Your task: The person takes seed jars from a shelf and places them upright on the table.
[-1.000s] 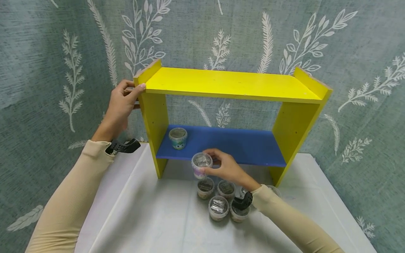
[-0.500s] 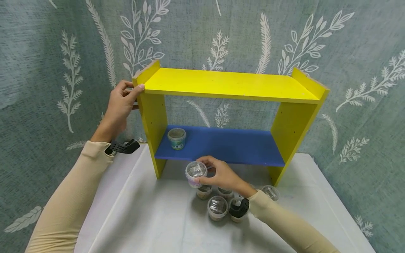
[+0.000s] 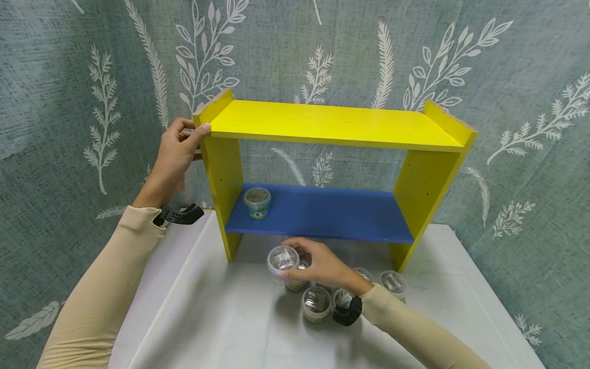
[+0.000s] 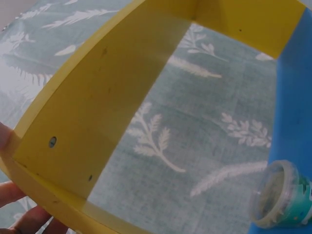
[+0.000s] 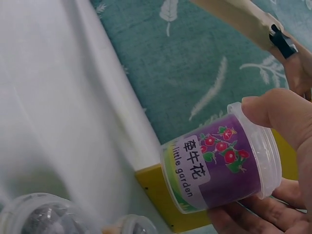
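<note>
My right hand holds a small clear tub with a purple flower label above the white table, just in front of the yellow shelf unit. My left hand grips the top left corner of that unit, thumb on the front edge; in the left wrist view only its fingertips show at the lower left. One tub with a teal label stands on the left end of the blue lower shelf.
Several more clear tubs cluster on the white table under my right wrist, one further right. A teal cloth with white leaf prints hangs behind the shelf unit.
My right hand with the purple-labelled tub has drawn back and down from the blue shelf's front edge towards the tub cluster. The left hand has stayed on the corner.
</note>
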Tool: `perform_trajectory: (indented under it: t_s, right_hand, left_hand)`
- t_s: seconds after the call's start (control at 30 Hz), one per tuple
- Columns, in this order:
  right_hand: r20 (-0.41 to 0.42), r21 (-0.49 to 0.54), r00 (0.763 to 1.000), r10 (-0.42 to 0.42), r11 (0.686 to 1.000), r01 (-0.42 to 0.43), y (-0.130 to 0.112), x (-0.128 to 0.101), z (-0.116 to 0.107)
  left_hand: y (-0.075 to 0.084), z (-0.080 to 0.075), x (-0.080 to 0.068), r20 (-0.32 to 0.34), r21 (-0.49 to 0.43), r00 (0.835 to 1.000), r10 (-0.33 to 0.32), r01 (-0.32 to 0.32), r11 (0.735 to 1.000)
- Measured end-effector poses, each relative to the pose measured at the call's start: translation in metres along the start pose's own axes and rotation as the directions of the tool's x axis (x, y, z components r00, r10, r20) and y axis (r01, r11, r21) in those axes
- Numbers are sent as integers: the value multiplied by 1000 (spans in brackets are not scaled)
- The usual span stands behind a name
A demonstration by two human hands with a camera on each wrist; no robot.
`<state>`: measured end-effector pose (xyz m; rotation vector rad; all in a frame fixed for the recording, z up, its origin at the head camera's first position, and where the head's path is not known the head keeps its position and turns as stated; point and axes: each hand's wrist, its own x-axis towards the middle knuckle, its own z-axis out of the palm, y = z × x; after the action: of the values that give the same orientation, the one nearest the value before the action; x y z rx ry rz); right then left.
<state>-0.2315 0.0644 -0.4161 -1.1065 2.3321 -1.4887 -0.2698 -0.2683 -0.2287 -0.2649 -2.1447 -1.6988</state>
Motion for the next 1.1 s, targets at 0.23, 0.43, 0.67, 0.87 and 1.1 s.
perform_trajectory:
  t_s: [0.23,0.43,0.67,0.87,1.1]
  right_hand:
    - [30,9,1000,-6,1000,6,0,-4,4]
    - [38,-16,999,-23,1000,24,4,-6,8]
    - [50,-43,999,-15,999,17,6,-10,10]
    - [77,-26,997,-21,999,23,7,-13,14]
    - [94,-11,995,10,1000,-9,11,-17,18]
  left_hand:
    - [0,0,0,8,-3,1000,-4,4,1000]
    - [-1,0,1,1,1,1000,-9,9,1000]
    - [-1,0,0,-8,-1,1000,-4,4,1000]
    - [0,0,1,-13,1,1000,-3,3,1000]
    - [-1,0,1,-15,7,1000,-2,2,1000]
